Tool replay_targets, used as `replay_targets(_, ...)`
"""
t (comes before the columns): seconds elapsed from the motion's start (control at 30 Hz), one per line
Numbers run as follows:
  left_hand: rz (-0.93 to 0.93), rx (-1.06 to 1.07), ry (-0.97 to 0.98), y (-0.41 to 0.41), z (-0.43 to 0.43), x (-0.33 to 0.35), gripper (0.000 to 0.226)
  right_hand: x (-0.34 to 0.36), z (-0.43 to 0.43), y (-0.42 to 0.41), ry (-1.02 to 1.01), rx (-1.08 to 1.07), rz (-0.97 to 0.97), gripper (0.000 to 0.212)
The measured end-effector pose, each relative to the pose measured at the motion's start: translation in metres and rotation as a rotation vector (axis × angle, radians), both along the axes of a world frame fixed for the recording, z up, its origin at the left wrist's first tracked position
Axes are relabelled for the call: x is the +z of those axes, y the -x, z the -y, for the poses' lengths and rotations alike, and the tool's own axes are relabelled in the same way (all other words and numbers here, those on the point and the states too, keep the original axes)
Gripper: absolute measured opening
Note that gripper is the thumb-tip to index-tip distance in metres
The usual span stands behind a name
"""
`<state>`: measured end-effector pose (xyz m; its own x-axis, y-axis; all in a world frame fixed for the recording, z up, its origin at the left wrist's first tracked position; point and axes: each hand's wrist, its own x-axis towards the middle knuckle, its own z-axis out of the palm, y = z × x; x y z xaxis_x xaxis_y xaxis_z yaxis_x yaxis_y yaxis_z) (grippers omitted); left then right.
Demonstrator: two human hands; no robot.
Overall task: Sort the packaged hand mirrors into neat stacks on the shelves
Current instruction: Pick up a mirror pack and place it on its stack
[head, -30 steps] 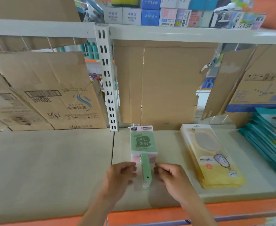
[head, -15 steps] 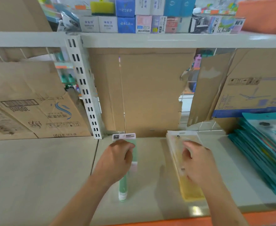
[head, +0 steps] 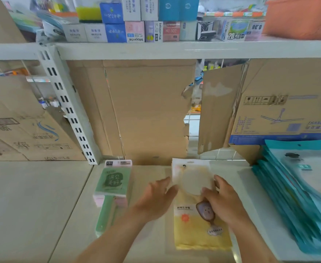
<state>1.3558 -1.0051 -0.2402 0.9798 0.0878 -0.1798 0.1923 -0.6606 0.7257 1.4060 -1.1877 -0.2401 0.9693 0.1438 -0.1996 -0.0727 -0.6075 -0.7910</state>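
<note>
Fingers (head: 163, 182) of left hand (head: 154, 202) straight against yellow mirror stack (head: 199, 234); right hand (head: 226, 204) hides its edge, grip unclear.
</note>
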Motion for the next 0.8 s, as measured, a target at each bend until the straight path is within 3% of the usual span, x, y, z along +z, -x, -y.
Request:
replay_targets(0.1, -0.089, 0.221, 0.329, -0.006, 0.018, -0.005, 0.026, -0.007, 0.008, -0.003, -0.128, -0.009, -0.044, 0.015)
replay_targets(0.2, -0.061, 0.242, 0.366, -0.005, 0.032, -0.01, 0.01, -0.015, 0.015, -0.006, -0.196, 0.028, -0.049, 0.017)
replay_targets(0.37, -0.045, 0.278, 0.528, -0.002, 0.045, -0.015, 0.03, -0.023, 0.022, -0.01, -0.273, 0.049, -0.057, 0.023)
replay_targets(0.53, -0.022, 0.326, 0.664, 0.0, 0.052, -0.018, 0.034, -0.029, 0.021, -0.012, -0.255, 0.074, -0.02, 0.028)
replay_targets(0.67, -0.011, 0.341, 0.653, 0.001, 0.052, -0.015, 0.03, -0.031, 0.024, -0.014, -0.248, 0.072, 0.008, 0.031)
replay_targets(0.8, -0.04, 0.368, 0.506, 0.0, 0.055, -0.016, 0.023, -0.031, 0.026, -0.014, -0.252, 0.058, -0.019, 0.045)
